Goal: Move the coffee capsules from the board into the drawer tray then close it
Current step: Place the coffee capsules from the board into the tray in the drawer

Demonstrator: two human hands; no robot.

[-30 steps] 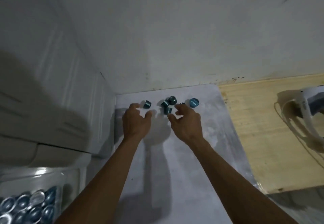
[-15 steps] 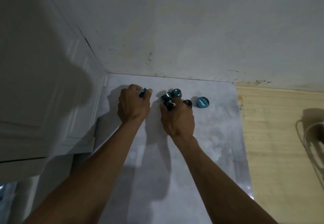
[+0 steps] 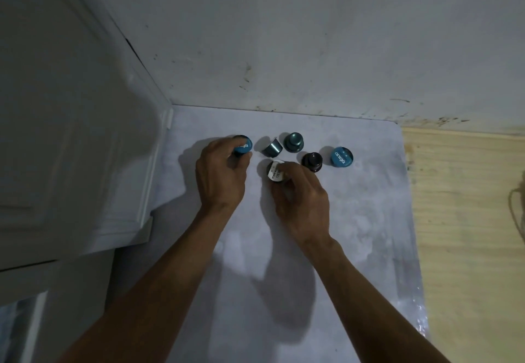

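Six capsules sit mid-frame on the pale board (image 3: 284, 249): one blue (image 3: 243, 145) pinched in the left hand (image 3: 220, 176), one white-labelled (image 3: 275, 171) pinched in the right hand (image 3: 301, 200), and loose ones being a tipped capsule (image 3: 272, 146), a teal (image 3: 294, 141), a brown (image 3: 312, 161) and a blue at right (image 3: 341, 157). Both hands' fingers are curled closed on their pieces. Judged light, rigid, smooth, liable to roll; best gripped across the flanged rim.

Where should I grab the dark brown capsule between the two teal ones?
Take the dark brown coffee capsule by its tapered sides, coming from above. It seems to stand rim-down, narrow end up, so fingers can likely close round the body. The right hand is nearest, but its grip already holds a white-labelled capsule.
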